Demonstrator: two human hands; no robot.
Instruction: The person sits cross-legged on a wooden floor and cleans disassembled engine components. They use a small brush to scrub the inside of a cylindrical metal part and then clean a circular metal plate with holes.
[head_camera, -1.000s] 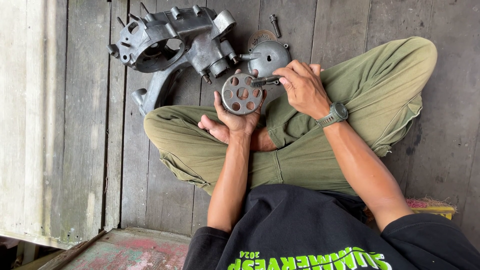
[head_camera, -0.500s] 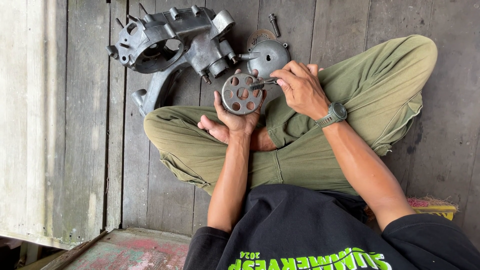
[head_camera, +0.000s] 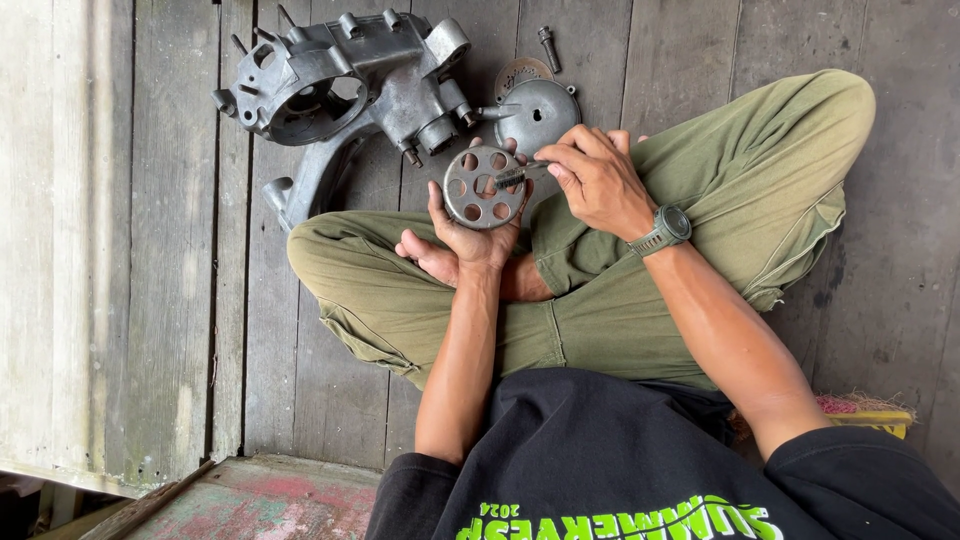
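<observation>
The left hand (head_camera: 470, 232) reaches out palm up over the crossed legs, its grip cupping a round metal disc with holes (head_camera: 484, 187) from below. The right hand (head_camera: 598, 180) bends in at the wrist from the disc's right, fingers pinched narrow on a small bolt (head_camera: 512, 177) laid against the disc's face. Just beyond the disc lie a grey engine casing (head_camera: 345, 90) and a domed cover (head_camera: 537, 115) on the plank floor (head_camera: 160, 250).

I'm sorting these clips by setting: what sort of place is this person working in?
Probably an informal home or backyard repair spot, not a fitted workshop. The person sits cross-legged on a weathered plank floor, an engine casing and a loose bolt lie on the boards, and the left hand holds a perforated metal disc.
</observation>
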